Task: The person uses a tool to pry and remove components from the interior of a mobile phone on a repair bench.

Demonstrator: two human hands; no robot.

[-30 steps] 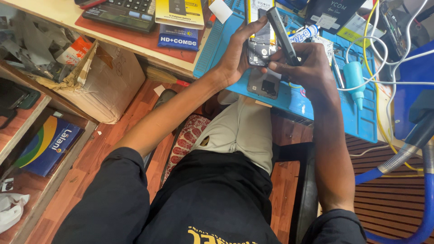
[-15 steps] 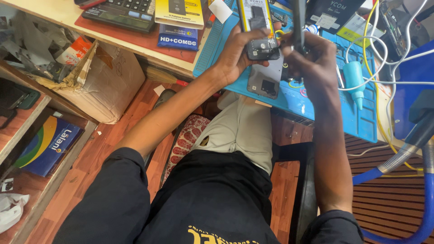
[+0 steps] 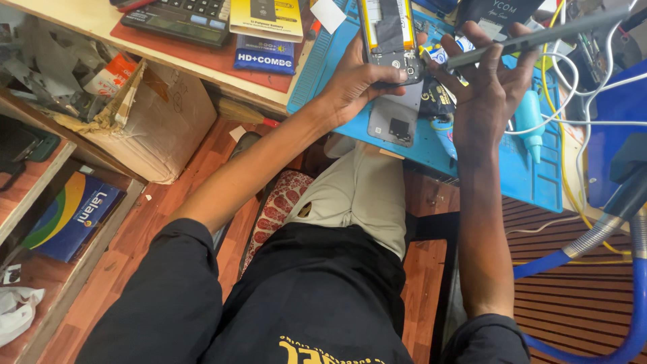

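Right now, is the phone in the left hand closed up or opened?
Opened. The phone in the left hand has its back off, with the battery and inner parts showing. The right hand holds a thin grey panel apart from it.

- We wear a black short-sleeved shirt; its sleeves end above the elbows, at seven and five o'clock in the head view.
- Yellow printed lettering runs across the shirt's lower edge, at six o'clock.
- Our trousers are light beige, showing toward twelve o'clock from the shirt.
- Our left hand (image 3: 357, 81) and right hand (image 3: 488, 91) are bare, forearms uncovered, no rings or watch showing.
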